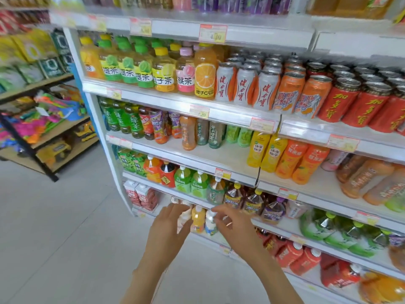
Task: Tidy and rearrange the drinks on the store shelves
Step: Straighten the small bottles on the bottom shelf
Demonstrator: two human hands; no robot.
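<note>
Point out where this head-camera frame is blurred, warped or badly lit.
Head view: the wide-angle lens bows the shelf edges; the top shelf and the side racks at the frame's left edge are smeared; the red cans are among the sharpest things; the left hand and right hand blur at the fingertips; lighting is even, with no hard shadows; price tags look pale and mostly unreadable.

Bright, even light fills the shop. Shadows are soft, darkest in the gaps under each shelf (175, 99) edge. The cans (348, 83) show small glints on their tops. Shelf lines bow and lean toward the edges of view. The top row of bottles (219, 3) and the toy rack (43, 128) are blurred. The left hand (173, 224) and right hand (234, 227) are slightly smeared.
</note>
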